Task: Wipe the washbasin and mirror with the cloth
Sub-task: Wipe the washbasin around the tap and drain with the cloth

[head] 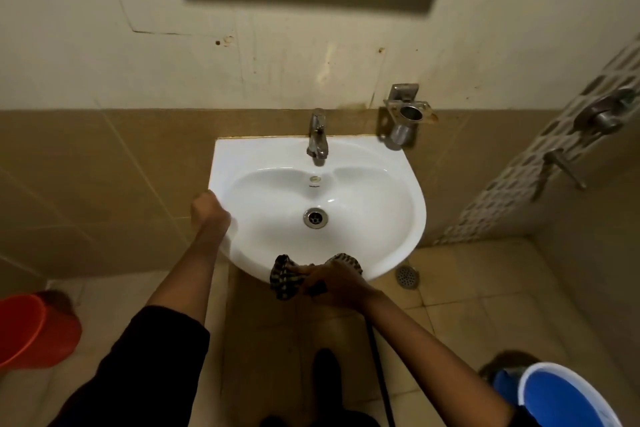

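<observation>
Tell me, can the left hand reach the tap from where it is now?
Probably yes. The left hand rests on the basin rim, and nothing stands between it and the tap.

Cream wall [104,45] above brown tiles [86,166]; beige tiled floor [467,288], dim light.

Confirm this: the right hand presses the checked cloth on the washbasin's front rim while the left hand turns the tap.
Not quite. In the head view the left hand rests on the washbasin's left rim, well clear of the tap. The right hand does press the checked cloth on the front rim.
</observation>
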`<action>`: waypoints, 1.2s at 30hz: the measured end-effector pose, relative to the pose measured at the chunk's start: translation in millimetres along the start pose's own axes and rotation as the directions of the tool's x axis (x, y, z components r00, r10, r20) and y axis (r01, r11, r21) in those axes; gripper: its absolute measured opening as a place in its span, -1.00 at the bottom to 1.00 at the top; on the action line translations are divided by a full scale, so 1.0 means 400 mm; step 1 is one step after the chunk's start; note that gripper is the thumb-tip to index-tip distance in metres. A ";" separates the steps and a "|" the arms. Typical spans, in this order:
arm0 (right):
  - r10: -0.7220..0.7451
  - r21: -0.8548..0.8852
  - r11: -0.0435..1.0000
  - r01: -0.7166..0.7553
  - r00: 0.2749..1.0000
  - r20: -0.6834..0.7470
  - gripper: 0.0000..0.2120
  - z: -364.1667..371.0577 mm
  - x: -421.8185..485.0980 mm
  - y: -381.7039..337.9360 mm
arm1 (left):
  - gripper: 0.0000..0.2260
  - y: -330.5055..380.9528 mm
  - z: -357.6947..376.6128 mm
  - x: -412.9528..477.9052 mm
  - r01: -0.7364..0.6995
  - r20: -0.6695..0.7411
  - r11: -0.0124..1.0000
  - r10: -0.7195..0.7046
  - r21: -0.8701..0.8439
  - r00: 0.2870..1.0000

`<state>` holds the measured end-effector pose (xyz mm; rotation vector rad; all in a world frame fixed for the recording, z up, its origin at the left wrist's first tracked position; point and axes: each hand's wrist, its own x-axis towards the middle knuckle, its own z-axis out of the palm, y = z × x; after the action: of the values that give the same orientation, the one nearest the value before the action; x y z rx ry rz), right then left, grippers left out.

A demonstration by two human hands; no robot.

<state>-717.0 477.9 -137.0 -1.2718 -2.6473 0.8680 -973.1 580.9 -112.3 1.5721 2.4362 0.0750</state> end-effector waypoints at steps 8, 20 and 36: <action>-0.173 -0.042 0.985 0.169 0.976 -0.133 -0.81 -0.032 -0.088 0.071 | -0.71 -0.004 0.007 -0.005 0.036 -0.011 0.998 -0.037 -0.045 0.999; 0.168 0.032 0.986 -0.165 0.964 -0.206 -0.71 -0.038 -0.170 0.191 | -0.73 0.005 0.011 -0.012 0.077 -0.048 0.967 -0.091 -0.241 0.995; 0.627 0.259 0.776 -0.576 0.656 -0.420 -0.42 -0.251 -0.016 0.474 | -0.68 -0.006 0.027 0.009 0.163 -0.073 0.886 -0.215 -0.434 0.974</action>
<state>-550.7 612.7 -150.9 -2.0680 -1.7606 0.5966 -974.3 582.1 -123.7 1.1610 2.4281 0.6390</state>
